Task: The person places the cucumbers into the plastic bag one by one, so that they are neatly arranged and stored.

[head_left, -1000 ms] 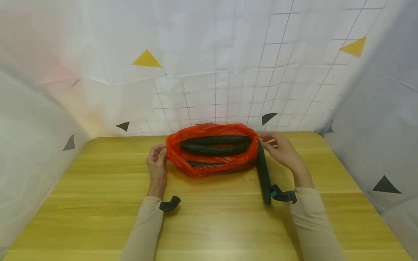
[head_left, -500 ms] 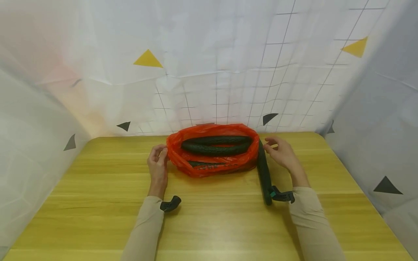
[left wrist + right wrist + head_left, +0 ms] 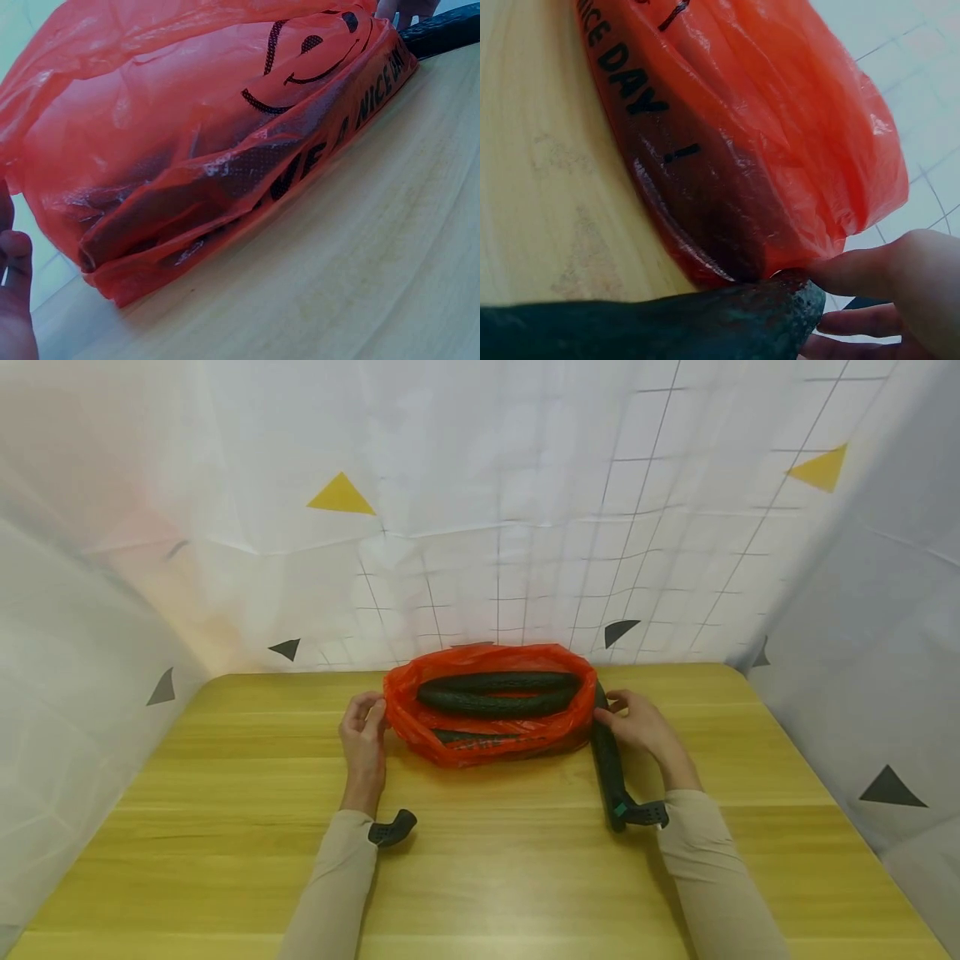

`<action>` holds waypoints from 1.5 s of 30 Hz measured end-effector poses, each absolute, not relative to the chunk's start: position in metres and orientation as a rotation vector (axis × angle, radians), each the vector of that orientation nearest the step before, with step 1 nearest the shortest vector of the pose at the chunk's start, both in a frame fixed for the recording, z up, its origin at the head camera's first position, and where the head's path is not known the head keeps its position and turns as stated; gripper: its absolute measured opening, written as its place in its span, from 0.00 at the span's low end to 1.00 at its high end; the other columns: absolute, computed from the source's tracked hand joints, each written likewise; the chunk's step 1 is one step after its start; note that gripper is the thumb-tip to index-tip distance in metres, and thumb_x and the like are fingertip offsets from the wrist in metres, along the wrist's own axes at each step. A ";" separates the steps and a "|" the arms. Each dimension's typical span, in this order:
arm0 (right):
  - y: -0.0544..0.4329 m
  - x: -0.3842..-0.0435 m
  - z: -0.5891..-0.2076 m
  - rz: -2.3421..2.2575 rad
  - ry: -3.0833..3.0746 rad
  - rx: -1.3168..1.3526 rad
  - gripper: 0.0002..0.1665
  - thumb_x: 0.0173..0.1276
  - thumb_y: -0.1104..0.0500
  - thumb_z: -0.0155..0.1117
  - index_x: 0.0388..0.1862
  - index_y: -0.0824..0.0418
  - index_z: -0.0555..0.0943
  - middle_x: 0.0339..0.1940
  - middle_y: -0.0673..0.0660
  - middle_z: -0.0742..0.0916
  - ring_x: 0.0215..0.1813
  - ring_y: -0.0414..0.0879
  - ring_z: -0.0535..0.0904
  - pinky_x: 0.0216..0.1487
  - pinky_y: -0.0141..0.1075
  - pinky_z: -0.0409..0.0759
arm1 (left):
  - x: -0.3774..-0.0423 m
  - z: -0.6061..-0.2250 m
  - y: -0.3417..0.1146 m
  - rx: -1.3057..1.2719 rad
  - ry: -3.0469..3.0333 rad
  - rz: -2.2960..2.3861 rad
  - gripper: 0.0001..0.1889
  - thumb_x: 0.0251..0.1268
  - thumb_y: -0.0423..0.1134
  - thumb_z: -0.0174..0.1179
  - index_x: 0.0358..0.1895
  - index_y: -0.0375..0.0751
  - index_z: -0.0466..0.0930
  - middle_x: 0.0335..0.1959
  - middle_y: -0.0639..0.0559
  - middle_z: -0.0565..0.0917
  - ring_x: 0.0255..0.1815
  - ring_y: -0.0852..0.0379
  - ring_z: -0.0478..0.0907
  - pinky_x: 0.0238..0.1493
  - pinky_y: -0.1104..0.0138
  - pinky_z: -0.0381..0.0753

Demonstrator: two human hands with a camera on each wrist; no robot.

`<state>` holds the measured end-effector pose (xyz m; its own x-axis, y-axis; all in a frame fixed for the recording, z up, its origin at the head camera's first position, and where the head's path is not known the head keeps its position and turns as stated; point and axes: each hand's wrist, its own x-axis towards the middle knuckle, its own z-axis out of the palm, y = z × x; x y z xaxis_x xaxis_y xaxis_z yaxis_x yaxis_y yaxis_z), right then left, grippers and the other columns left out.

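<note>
A red plastic bag lies on its side at the table's far edge, its mouth spread wide. Two dark green cucumbers show inside, with part of another cucumber nearer the front. My left hand holds the bag's left rim between curled fingers and thumb; the left wrist view shows only part of this grip. To the bag's right, a loose cucumber lies lengthwise on the wood, touching the bag. My right hand pinches its far end, thumb on one side and fingers on the other.
The wooden table reaches toward me in front of the bag. A white patterned sheet stands right behind the table's far edge, and more sheeting closes off the sides.
My right hand first drew back slightly from the bag's right rim, then came down and left onto the loose cucumber's far end. The left hand and bag stay put.
</note>
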<state>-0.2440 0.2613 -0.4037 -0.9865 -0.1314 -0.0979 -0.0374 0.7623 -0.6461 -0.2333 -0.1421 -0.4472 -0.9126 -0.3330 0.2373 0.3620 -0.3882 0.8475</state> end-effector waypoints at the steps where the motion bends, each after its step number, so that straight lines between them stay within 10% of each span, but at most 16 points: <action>1: 0.261 -0.244 -0.404 -1.017 2.816 -0.139 0.37 0.70 0.47 0.52 0.67 0.73 0.62 0.57 0.73 0.77 0.58 0.65 0.72 0.60 0.56 0.69 | -0.233 -0.447 -0.142 -0.038 -1.429 -2.316 0.16 0.62 0.39 0.62 0.46 0.31 0.74 0.38 0.52 0.81 0.35 0.57 0.77 0.36 0.72 0.77; 45: 0.269 -0.247 -0.405 -1.104 2.831 -0.040 0.37 0.68 0.47 0.56 0.65 0.73 0.65 0.55 0.74 0.77 0.52 0.61 0.76 0.50 0.44 0.76 | -0.234 -0.447 -0.142 -0.033 -1.460 -2.294 0.15 0.62 0.40 0.62 0.45 0.33 0.75 0.37 0.53 0.81 0.33 0.58 0.76 0.36 0.70 0.75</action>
